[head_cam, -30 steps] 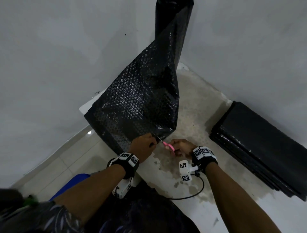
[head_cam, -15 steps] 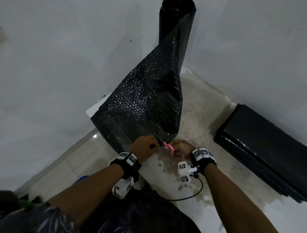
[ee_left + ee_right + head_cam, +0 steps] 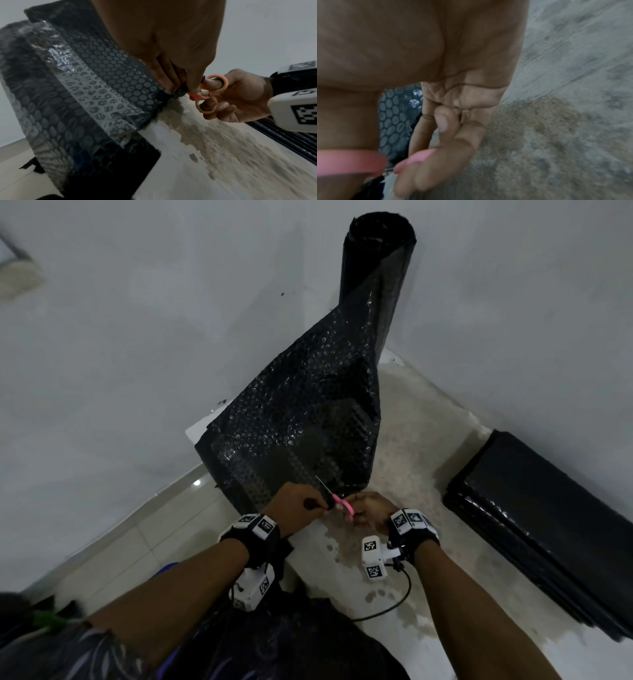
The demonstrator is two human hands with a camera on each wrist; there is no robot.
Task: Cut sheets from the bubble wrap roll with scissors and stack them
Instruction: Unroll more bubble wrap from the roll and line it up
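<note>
- Bubble wrap roll (image 3: 378, 268), black, stands upright in the corner where two grey walls meet, on a stained pale counter (image 3: 421, 440).
- Its loose sheet (image 3: 301, 419) hangs out from the roll toward the person and spreads wide over the counter's near-left edge; the bubbles show clearly in the left wrist view (image 3: 106, 75).
- Stack of black sheets (image 3: 548, 515) lies flat on the counter at the right, along the wall, well apart from the roll.
- Left hand (image 3: 296, 506) holds the sheet's lower edge: in the left wrist view the thumb and fingers (image 3: 164, 73) pinch the black film just beside the scissors.
- Right hand (image 3: 371, 508) holds the scissors (image 3: 337, 501), pink-handled, with the thumb through one loop and fingers (image 3: 212, 106) curled through the other; the handles sit close together.
- Scissor blades point up and away into the sheet's lower edge, right next to the left hand's pinch; how far apart the blades are I cannot tell.
- Both wrists carry black bands with white marker blocks, and a thin black cable loops from the right one across the counter.
- Pale tiled floor (image 3: 137, 535) shows below the counter at the left.
</note>
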